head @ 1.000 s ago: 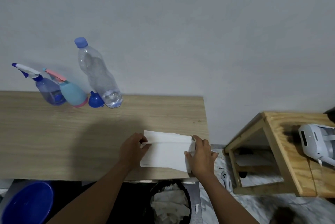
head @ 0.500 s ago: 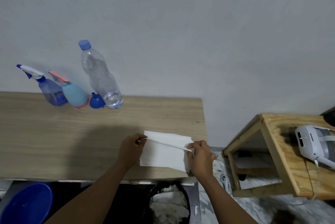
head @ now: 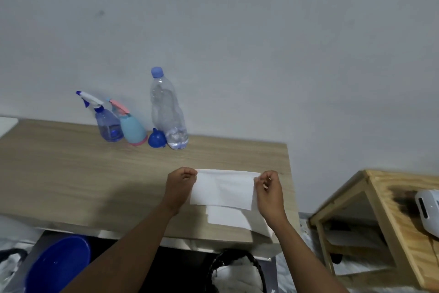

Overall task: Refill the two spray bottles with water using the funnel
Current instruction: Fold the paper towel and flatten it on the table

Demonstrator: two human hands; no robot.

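At the back of the wooden table (head: 71, 174) stand a clear blue spray bottle (head: 108, 124) and a light blue spray bottle with a pink trigger (head: 133, 130), both with their heads on. A small blue funnel (head: 156, 138) lies upside down beside them, next to a tall, nearly empty clear water bottle with a blue cap (head: 166, 112). My left hand (head: 180, 185) and my right hand (head: 268, 190) each pinch a top corner of a white paper towel sheet (head: 223, 188), held up above more white paper (head: 228, 216) on the table.
A blue basin (head: 54, 266) sits below the table's front edge on the left. A dark bin with white crumpled paper (head: 237, 273) is under the front edge. A wooden stool-like stand (head: 392, 209) with a white device (head: 427, 209) is on the right.
Both hands have lifted a sheet of paper towel off the stack and stretched it out between them. The camera has turned to the left, so the bottles sit nearer the middle.
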